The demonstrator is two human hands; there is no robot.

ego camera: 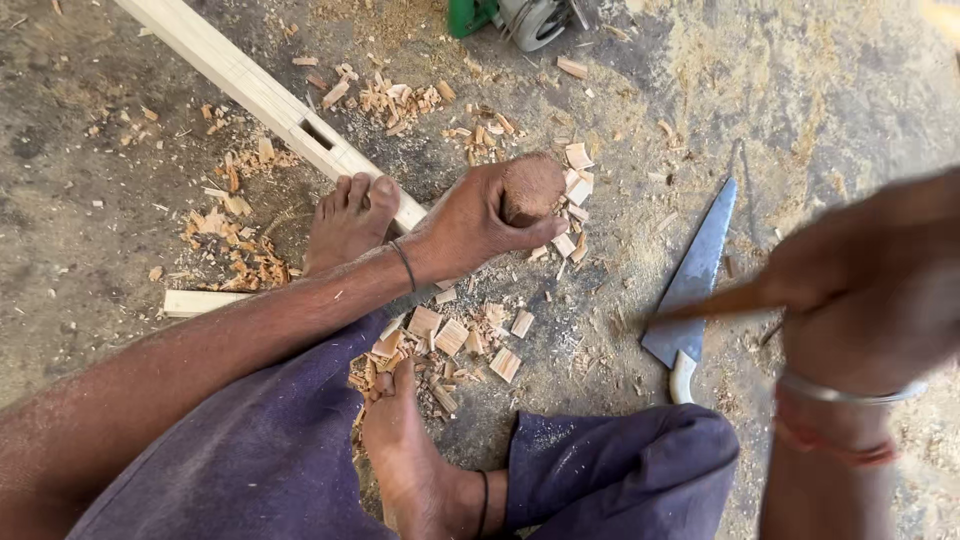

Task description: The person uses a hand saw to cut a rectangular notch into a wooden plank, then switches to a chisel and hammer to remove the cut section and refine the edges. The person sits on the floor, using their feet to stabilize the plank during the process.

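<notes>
1. Blurred and closest to the lens, the person's right hand (868,290) fills the right edge of the head view. It is closed around a thin brown wooden handle (715,303) that points left. A metal bangle (850,392) and a red thread circle the wrist below it.
2. Purple-blue trousers (270,450) cover both legs along the bottom of the view. One bare foot (410,450) rests between the knees.
3. Across the middle, the left arm reaches out over the ground. The left hand (470,222) is curled tight around a rounded brown wooden knob (532,187), fingers wrapped over its top. A thin black band sits on that wrist.
4. Just beside that hand, the other bare foot (350,218) presses down on a long pale wooden bar (265,100) with a rectangular slot cut into it. The bar runs diagonally from the upper left towards the hand.
5. Wood chips (450,340) lie scattered around the hand and both feet, over a dusty grey floor (820,90).
6. To the right of the chips, a flat metal saw blade (695,275) with a pale handle lies on the floor, under the blurred handle.
7. At the top edge, part of a green and grey power tool (515,15) shows.
8. A short pale offcut (200,301) lies at the left, beside the forearm.
</notes>
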